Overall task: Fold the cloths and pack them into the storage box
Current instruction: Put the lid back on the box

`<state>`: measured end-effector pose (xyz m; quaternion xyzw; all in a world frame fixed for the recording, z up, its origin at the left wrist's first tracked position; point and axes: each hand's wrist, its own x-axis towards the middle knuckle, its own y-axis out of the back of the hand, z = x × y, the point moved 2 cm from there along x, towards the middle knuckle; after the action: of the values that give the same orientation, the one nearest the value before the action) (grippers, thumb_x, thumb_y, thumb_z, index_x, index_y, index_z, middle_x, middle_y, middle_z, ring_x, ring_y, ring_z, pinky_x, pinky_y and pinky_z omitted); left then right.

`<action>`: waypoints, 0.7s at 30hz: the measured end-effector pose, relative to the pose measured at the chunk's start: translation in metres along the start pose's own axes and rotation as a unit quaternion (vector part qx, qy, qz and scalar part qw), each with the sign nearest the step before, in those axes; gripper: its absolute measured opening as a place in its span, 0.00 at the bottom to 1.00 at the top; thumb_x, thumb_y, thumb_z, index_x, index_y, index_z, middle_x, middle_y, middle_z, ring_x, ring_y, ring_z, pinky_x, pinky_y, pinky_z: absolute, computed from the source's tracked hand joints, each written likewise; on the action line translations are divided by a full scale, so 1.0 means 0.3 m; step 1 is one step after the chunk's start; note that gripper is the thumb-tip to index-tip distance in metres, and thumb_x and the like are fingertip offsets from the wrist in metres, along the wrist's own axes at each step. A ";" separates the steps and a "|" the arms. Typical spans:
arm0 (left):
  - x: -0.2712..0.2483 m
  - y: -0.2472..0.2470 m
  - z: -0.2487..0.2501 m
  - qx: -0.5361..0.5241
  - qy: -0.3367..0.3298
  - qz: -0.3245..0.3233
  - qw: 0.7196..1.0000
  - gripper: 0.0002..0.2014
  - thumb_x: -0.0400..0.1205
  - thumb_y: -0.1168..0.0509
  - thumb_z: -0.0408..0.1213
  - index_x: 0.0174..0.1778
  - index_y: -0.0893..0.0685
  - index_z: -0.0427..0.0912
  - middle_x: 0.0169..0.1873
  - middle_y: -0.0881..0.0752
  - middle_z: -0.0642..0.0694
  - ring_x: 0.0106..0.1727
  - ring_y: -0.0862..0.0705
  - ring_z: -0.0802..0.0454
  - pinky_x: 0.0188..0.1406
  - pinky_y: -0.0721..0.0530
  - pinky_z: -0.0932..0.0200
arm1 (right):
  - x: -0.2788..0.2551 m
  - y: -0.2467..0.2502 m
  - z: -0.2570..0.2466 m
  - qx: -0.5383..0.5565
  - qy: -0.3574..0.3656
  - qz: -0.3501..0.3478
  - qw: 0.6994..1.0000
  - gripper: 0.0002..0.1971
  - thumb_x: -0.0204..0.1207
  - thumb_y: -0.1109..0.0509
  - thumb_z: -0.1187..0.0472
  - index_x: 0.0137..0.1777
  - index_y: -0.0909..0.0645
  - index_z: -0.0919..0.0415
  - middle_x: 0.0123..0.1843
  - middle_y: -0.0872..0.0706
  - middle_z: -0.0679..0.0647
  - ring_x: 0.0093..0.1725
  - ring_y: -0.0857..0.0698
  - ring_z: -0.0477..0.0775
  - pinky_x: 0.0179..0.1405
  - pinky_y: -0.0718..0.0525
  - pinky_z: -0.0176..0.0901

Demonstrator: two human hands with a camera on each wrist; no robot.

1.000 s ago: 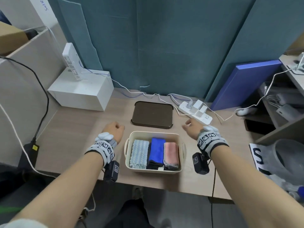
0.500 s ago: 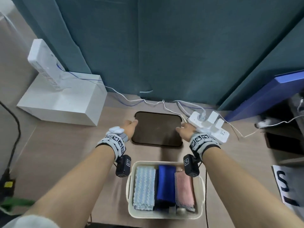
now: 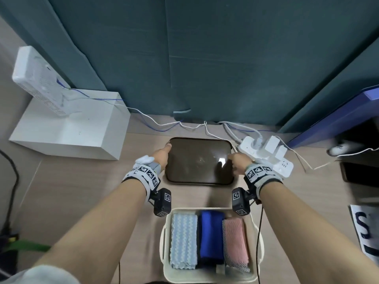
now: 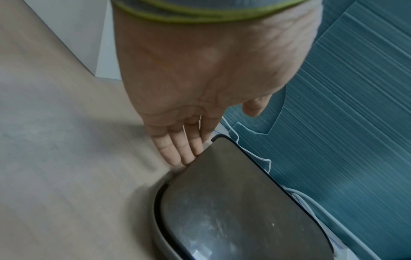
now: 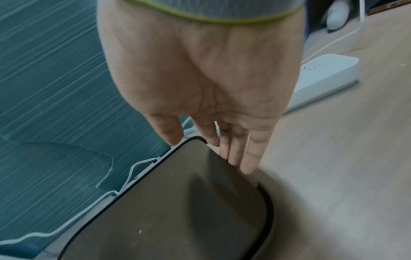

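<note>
Room first: teal panels point(image 3: 205, 58) wall off the 12 o'clock side, a blue board point(image 3: 338, 119) leans at 2, a white block point(image 3: 67, 130) w/ a small white unit on top sits at 10. Desk point(image 3: 71, 191) is pale wood-look, cables trailing along the back edge, power strip point(image 3: 266, 152) at 1

Box point(image 3: 209, 273) is right under me at 6 o'clock, long axis running 12-6, w/ three folded cloths side by side inside: pale blue point(image 3: 183, 240) at its 9 side, blue point(image 3: 211, 234) mid, pink point(image 3: 235, 242) at its 3 side. So packing looks done to me

What the next move hangs on is the lid point(image 3: 199, 160): dark, flat on the desk at 12 o'clock from the box, just beyond it, long axis 9-3. Both hands are equally near, one per short edge. My left hand point(image 3: 162, 156) is at the 9 edge, fingers point(image 4: 177, 151) straight, tips touching the rim, thumb off it. Right hand point(image 3: 239, 161) at the 3 edge, fingers point(image 5: 246, 158) straight down along the rim, thumb at the far corner – not curled round it yet, no real grip either side

I'd guess lift it level, bring it back toward 6 & seat it
</note>
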<state>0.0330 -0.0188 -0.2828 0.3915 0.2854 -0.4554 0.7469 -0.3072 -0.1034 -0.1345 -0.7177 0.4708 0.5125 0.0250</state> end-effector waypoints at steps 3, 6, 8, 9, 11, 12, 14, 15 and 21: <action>-0.484 0.006 0.199 -0.060 -0.009 -0.019 0.998 0.43 0.79 0.45 0.70 0.74 0.19 0.35 0.73 0.21 0.31 0.77 0.25 0.32 0.80 0.31 0.40 | -0.046 0.033 -0.012 0.062 0.015 -0.010 0.998 0.07 0.87 0.35 0.59 0.60 0.18 0.57 0.59 0.21 0.59 0.56 0.19 0.58 0.65 0.12 0.56; -0.679 0.011 0.260 -0.107 -0.082 -0.027 0.991 0.26 0.92 0.50 0.47 0.76 0.23 0.32 0.72 0.19 0.32 0.73 0.21 0.37 0.52 0.24 0.59 | -0.112 0.077 -0.044 0.173 0.004 -0.012 0.985 0.06 0.87 0.39 0.59 0.52 0.20 0.55 0.52 0.19 0.58 0.47 0.18 0.56 0.49 0.17 0.48; -0.714 0.023 0.270 -0.128 -0.125 -0.001 0.984 0.24 0.92 0.50 0.49 0.70 0.19 0.36 0.55 0.14 0.35 0.47 0.15 0.45 0.34 0.28 0.65 | -0.182 0.114 -0.054 0.223 0.011 -0.015 0.975 0.08 0.88 0.41 0.58 0.52 0.20 0.54 0.47 0.20 0.55 0.42 0.21 0.52 0.45 0.23 0.46; -0.722 0.034 0.272 -0.149 -0.126 0.015 0.981 0.24 0.92 0.50 0.51 0.68 0.18 0.36 0.46 0.15 0.38 0.37 0.19 0.50 0.30 0.27 0.65 | -0.199 0.131 -0.053 0.247 0.020 -0.013 0.969 0.10 0.89 0.42 0.58 0.48 0.20 0.54 0.44 0.21 0.55 0.41 0.22 0.51 0.45 0.24 0.47; -0.768 0.061 0.252 -0.185 -0.136 0.039 0.973 0.25 0.91 0.50 0.54 0.60 0.18 0.37 0.42 0.16 0.42 0.30 0.17 0.53 0.28 0.23 0.63 | -0.264 0.159 -0.039 0.299 0.047 -0.006 0.953 0.14 0.90 0.43 0.58 0.43 0.22 0.57 0.40 0.19 0.56 0.39 0.20 0.54 0.44 0.22 0.46; -0.797 0.073 0.237 -0.189 -0.149 0.044 0.969 0.26 0.91 0.50 0.56 0.55 0.17 0.37 0.40 0.15 0.42 0.28 0.15 0.52 0.30 0.21 0.60 | -0.297 0.173 -0.025 0.319 0.065 0.005 0.945 0.16 0.91 0.43 0.58 0.42 0.22 0.60 0.40 0.18 0.57 0.38 0.18 0.55 0.42 0.20 0.45; -0.884 0.085 0.184 -0.190 -0.178 0.056 0.964 0.25 0.91 0.49 0.55 0.48 0.16 0.39 0.37 0.14 0.41 0.32 0.14 0.47 0.32 0.18 0.57 | -0.364 0.192 0.017 0.333 0.110 0.024 0.936 0.16 0.90 0.41 0.61 0.40 0.23 0.63 0.38 0.19 0.59 0.32 0.19 0.54 0.31 0.17 0.39; -0.933 0.089 0.149 -0.181 -0.198 0.061 0.961 0.20 0.91 0.45 0.51 0.46 0.16 0.39 0.36 0.14 0.41 0.36 0.14 0.43 0.35 0.15 0.54 | -0.395 0.192 0.043 0.333 0.133 0.020 0.933 0.14 0.89 0.39 0.65 0.39 0.24 0.63 0.36 0.21 0.60 0.28 0.20 0.52 0.24 0.18 0.36; -1.166 0.081 -0.077 -0.010 -0.255 0.182 0.949 0.06 0.79 0.26 0.29 0.42 0.15 0.44 0.31 0.15 0.48 0.32 0.18 0.52 0.37 0.15 0.62 | -0.522 0.167 0.230 0.158 0.177 0.062 0.969 0.10 0.73 0.21 0.77 0.51 0.14 0.68 0.40 0.13 0.63 0.32 0.15 0.54 0.27 0.12 0.37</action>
<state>-0.0943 0.1672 -0.0133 0.2997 0.0136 -0.3936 0.8690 -0.3964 0.0064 -0.0261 -0.7534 0.5862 0.2971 0.0233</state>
